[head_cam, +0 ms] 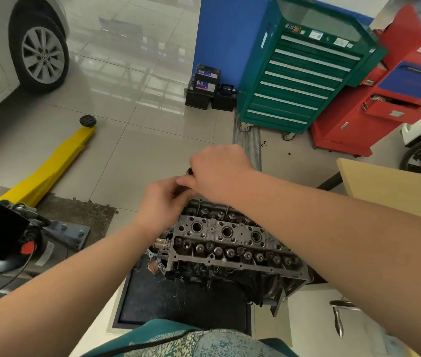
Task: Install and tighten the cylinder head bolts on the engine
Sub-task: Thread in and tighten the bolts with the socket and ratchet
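Head camera view, looking down past both bare forearms at an engine sitting on a dark tray on the workshop floor. Its cylinder head faces up, showing round openings and rows of valve springs. Both hands meet above the engine's far end. The right hand is curled into a loose fist over a small dark object, probably the top of a tool or a head bolt (too hidden to name). The left hand sits just below and touching, its fingers pressed together around the same piece, likely steadying it upright so it seats straight over a bolt hole. Whether either hand is turning anything cannot be told.

Around them: a yellow lift arm at left, a green tool chest and a red cabinet behind, a car wheel at upper left, and a pale wooden table at right. By my reading, bolt work is under way at the far end of the head.
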### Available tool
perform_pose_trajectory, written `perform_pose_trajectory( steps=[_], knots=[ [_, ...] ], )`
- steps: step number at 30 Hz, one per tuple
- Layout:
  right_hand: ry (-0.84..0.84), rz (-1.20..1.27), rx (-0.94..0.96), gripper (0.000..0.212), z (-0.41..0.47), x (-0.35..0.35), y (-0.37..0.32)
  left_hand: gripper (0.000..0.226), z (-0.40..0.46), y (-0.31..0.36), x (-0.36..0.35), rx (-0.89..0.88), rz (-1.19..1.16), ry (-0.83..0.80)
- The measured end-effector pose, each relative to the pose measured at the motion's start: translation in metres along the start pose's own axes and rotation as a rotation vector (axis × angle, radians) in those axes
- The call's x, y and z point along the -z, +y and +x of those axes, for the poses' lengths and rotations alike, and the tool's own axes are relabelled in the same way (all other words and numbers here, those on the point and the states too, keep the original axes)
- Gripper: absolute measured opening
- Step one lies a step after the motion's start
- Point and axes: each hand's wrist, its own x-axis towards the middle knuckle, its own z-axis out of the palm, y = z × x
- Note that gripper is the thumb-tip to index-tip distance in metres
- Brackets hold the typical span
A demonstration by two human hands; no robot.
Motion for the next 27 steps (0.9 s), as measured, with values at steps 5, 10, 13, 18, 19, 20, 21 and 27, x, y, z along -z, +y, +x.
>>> perform_pose_trajectory(
  steps=[5, 10, 13, 18, 19, 20, 21, 27],
  knots=[
    [-0.112, 0.087, 0.259, 0.024, -0.006, 0.006, 0.009, 0.005, 0.018, -0.003, 0.018, -0.068, 0.085, -0.282],
    [-0.066, 0.055, -0.026, 0.032, -0.004, -0.005, -0.014, 0.009, 0.001, 0.008, 0.001, 0.124, -0.258, -0.172],
    [-0.110, 0.059, -0.115, 0.052, 0.001, -0.007, -0.019, 0.021, -0.010, 0.020, -0.043, 0.336, -0.416, 0.053],
    [-0.117, 0.093, 0.082, 0.027, -0.011, -0.001, -0.014, 0.031, 0.015, 0.027, -0.056, 0.257, -0.192, 0.234],
    [-0.141, 0.102, 0.144, 0.025, -0.012, 0.003, -0.009, 0.034, 0.021, 0.021, -0.049, 0.229, -0.185, 0.147],
    [-0.155, 0.106, 0.208, 0.028, -0.012, 0.006, -0.003, 0.026, 0.027, 0.020, -0.036, 0.229, -0.131, -0.014],
    [-0.158, 0.098, 0.254, 0.029, -0.011, 0.009, 0.001, 0.013, 0.032, 0.017, -0.024, 0.235, -0.080, -0.196],
    [-0.090, 0.073, 0.043, 0.016, -0.005, 0.003, -0.014, 0.017, 0.018, 0.014, -0.008, 0.251, -0.213, -0.078]
  ],
)
